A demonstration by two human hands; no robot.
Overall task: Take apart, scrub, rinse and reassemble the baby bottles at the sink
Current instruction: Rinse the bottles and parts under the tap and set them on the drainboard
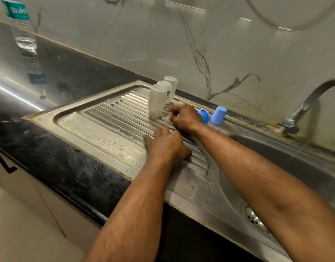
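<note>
Three clear baby bottle bodies stand upside down in a row on the ribbed steel drainboard (106, 127): the nearest bottle (156, 101), a middle one (165, 87) and the farthest (172, 82). My right hand (183, 116) pinches a small clear part, seemingly a teat (169, 119), on the drainboard just right of the nearest bottle. My left hand (165, 144) rests on the ribs with fingers straight, just below the right hand. Two blue caps (204, 115) (219, 115) sit upside down at the back rim, behind my right wrist.
The sink bowl (295, 167) with its drain (252, 217) lies to the right, and the steel tap (303, 108) runs a thin stream of water. A plastic water bottle (22, 25) stands on the black counter (55, 148) at far left. A marble wall backs the counter.
</note>
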